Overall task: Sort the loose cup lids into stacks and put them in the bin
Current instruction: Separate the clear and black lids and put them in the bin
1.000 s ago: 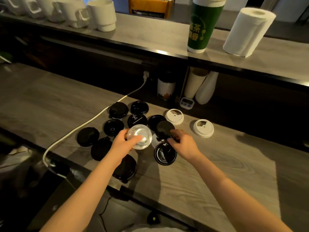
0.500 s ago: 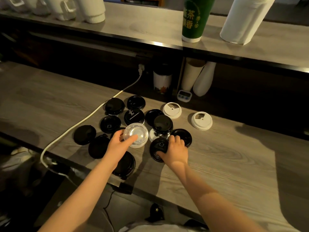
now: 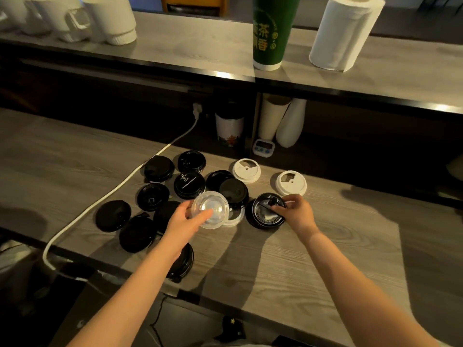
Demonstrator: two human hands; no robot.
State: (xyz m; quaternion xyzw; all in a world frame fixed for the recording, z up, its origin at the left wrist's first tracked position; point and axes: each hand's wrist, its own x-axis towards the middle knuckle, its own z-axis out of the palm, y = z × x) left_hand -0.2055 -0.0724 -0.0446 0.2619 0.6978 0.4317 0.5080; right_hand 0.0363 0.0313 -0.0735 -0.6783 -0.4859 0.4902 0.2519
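Note:
Several black cup lids [image 3: 189, 184] lie scattered on the grey wooden counter [image 3: 325, 259]. My left hand [image 3: 181, 220] holds a clear dome lid [image 3: 211, 212] just above the counter; a white lid [image 3: 235, 217] peeks out under it. My right hand [image 3: 297, 212] grips a black lid [image 3: 263, 211] that sits on another black lid. Two white lids [image 3: 246, 170] [image 3: 292, 182] lie behind. One more black lid [image 3: 184, 261] sits under my left forearm at the front edge. No bin is in view.
A white power cable [image 3: 112, 194] crosses the counter on the left. On the raised shelf stand white cups [image 3: 110, 20], a tall green cup [image 3: 271, 31] and a paper towel roll [image 3: 344, 33]. Below the shelf are paper cups [image 3: 271, 118], a lidded cup [image 3: 229, 126] and a small timer [image 3: 263, 147].
My right hand has carried a black lid to the right and set it on another black lid. My left hand keeps holding the clear lid in about the same place.

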